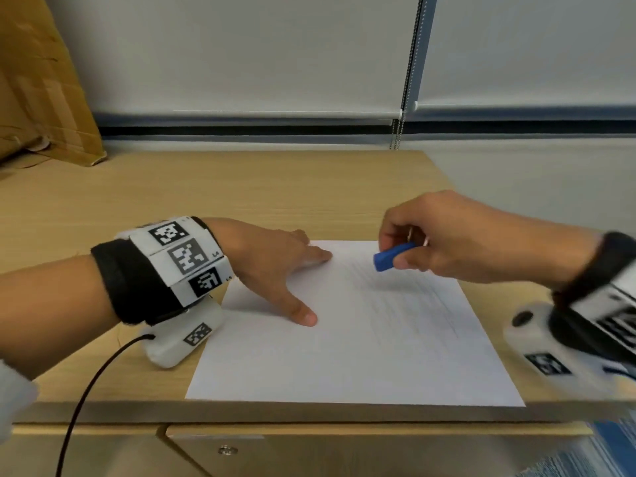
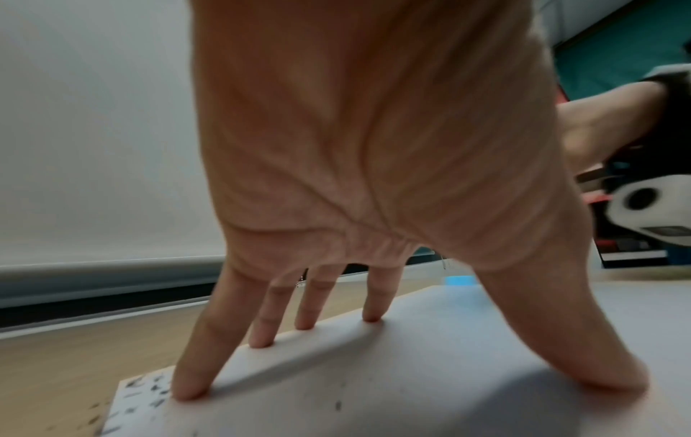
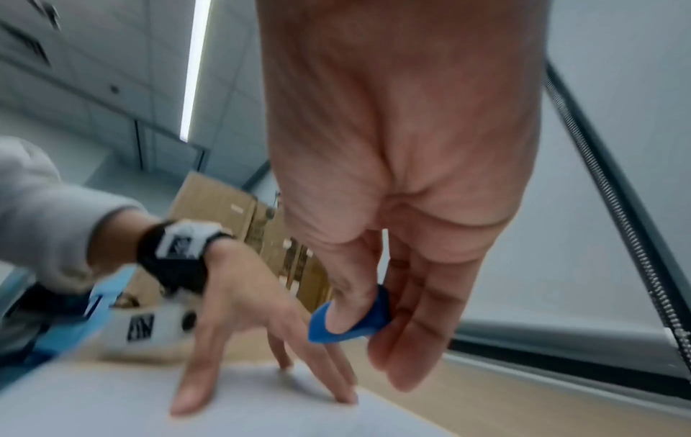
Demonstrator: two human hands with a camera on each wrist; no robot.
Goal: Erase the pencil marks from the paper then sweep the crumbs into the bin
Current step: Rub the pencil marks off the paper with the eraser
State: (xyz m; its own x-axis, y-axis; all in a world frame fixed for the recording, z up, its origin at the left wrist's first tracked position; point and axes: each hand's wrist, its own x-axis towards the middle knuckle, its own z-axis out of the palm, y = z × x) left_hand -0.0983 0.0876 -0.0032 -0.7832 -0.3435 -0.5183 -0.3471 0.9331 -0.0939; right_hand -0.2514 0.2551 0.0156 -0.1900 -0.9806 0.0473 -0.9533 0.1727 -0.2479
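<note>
Left hand [image 1: 275, 266]: fingers straight and spread, fingertips [image 2: 187, 393] and thumb pressed flat on the white sheet of paper [image 1: 361, 346] at its far left corner. Right hand [image 1: 457, 235]: raised above the sheet's far edge, thumb and fingers pinching a small blue block eraser [image 1: 392, 257], which is clear of the paper. Sheet: lies on the light wooden desk [image 1: 241, 187], near edge close to the desk's front; faint grey pencil lines across its right half; dark specks near its far left corner. Brown cardboard box [image 1: 38, 84]: far left of the sheet, at the desk's back. White roller blinds [image 1: 241, 53] behind the desk.
</note>
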